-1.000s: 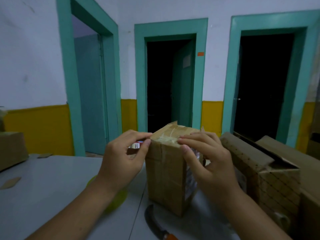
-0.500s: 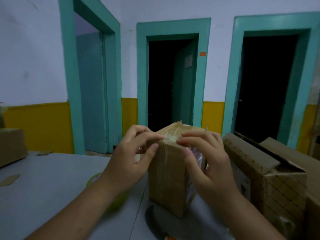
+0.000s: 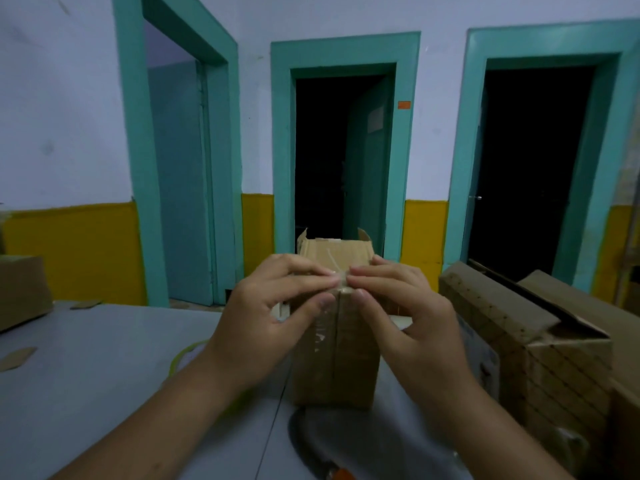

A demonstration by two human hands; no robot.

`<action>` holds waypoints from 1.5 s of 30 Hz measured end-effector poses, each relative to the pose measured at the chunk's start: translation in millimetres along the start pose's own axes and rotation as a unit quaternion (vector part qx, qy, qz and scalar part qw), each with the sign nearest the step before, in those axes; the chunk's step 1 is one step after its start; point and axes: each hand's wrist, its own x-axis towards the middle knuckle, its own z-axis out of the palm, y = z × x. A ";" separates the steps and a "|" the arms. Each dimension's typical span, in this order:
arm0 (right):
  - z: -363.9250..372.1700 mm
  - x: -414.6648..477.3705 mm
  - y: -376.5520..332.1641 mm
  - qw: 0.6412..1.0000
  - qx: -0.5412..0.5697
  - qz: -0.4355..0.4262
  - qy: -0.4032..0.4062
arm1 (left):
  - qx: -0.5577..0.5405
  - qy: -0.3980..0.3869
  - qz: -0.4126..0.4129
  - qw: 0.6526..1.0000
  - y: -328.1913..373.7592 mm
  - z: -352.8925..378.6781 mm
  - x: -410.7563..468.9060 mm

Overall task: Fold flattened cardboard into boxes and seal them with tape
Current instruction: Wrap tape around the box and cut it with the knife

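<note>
A pale wall with a yellow lower band fills the far side, broken by three teal-framed doorways, the middle and right ones dark inside. Below it a grey desk spans the near part of the scene. At the right, a large open carton printed with a lattice pattern sits on the desk with its flaps raised, and part of another brown carton shows at the far left edge. The cardboard box of the task stands upright on the desk at the centre, just left of the large carton, with a seam running down its near face and two small flap corners sticking up at its far top edge; glossy tape streaks its top. Both hands meet at the near top edge of this box: the left hand and the right hand each pinch that edge, curled fingers on the top and thumb on the near face, fingertips almost touching beside the seam. A curved knife with an orange handle lies near the box's base. A yellow-green ring shows beneath the left forearm, and a cardboard scrap lies at the left.
</note>
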 end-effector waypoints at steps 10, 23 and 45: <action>4.2 -3.1 5.4 1.000 0.018 -0.010 0.011 | -0.030 0.012 -0.023 0.999 -3.7 5.7 -2.9; 2.4 -7.6 -0.9 0.983 0.128 0.108 -0.079 | -0.057 -0.074 -0.101 0.991 -9.1 -1.6 -1.5; -8.0 -4.5 -1.0 0.996 -0.040 -0.030 -0.069 | -0.257 0.008 -0.349 0.901 -0.3 13.4 0.9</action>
